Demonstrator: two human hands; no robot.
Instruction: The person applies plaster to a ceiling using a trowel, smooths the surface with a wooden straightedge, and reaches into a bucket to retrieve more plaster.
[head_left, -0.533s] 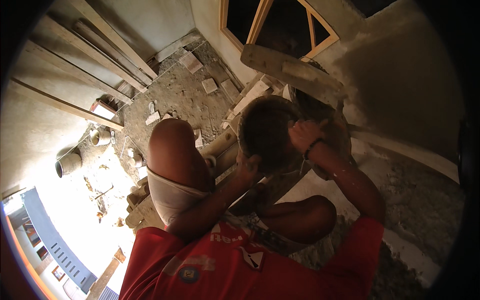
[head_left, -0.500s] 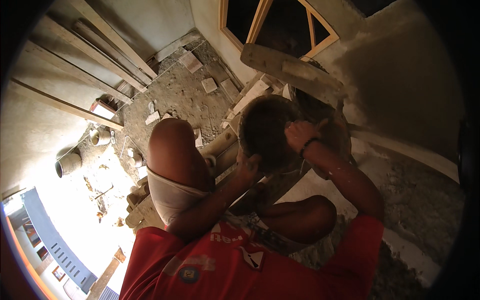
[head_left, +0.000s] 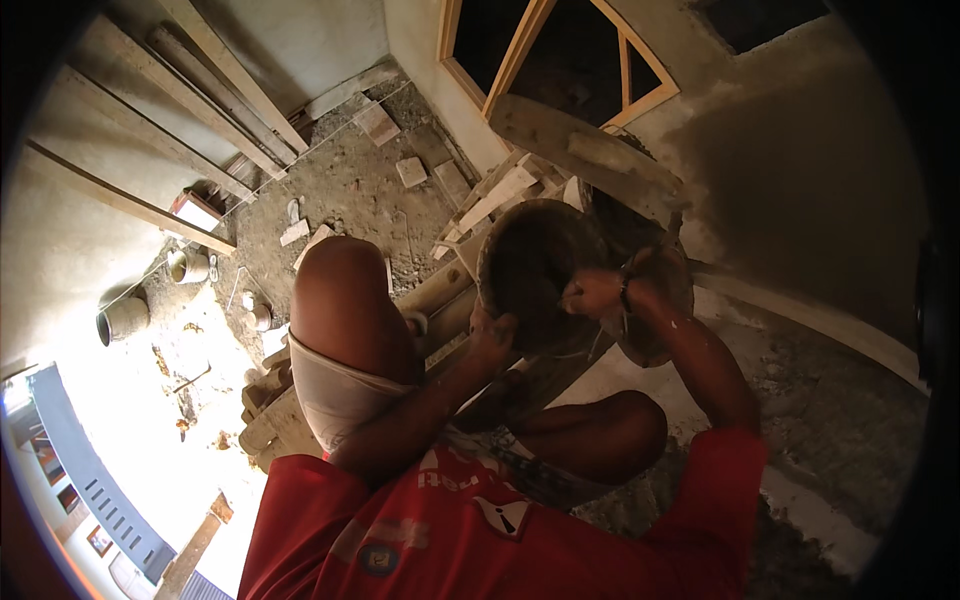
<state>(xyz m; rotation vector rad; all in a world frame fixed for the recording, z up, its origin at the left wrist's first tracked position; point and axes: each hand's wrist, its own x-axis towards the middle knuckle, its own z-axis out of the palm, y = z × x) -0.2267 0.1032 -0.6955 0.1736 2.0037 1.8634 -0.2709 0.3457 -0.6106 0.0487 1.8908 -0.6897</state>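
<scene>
A dark, mortar-stained bucket [head_left: 515, 250] is tilted with its mouth toward me, in front of my knees. My left hand [head_left: 492, 335] is closed on its near left rim. Over the right side of the mouth, my right hand [head_left: 594, 292] is closed in a fist, a dark band at its wrist. Whatever it holds is hidden by the fingers and shadow. Close beside the bucket on the right stands a second round container [head_left: 655, 335], partly covered by my right forearm. What lies inside the bucket is too dark to make out.
A long wooden board [head_left: 590, 150] lies just beyond the buckets, below a wooden window frame [head_left: 655, 97]. Several planks [head_left: 190, 90] lean on the left wall. Tiles [head_left: 411, 172] and small buckets [head_left: 123, 321] lie on the rough floor. Timber poles [head_left: 440, 297] run under me.
My right hand has moved down and slightly left over the bucket's mouth, its wrist now bent more. My left hand stays on the rim. The whole view has shifted slightly.
</scene>
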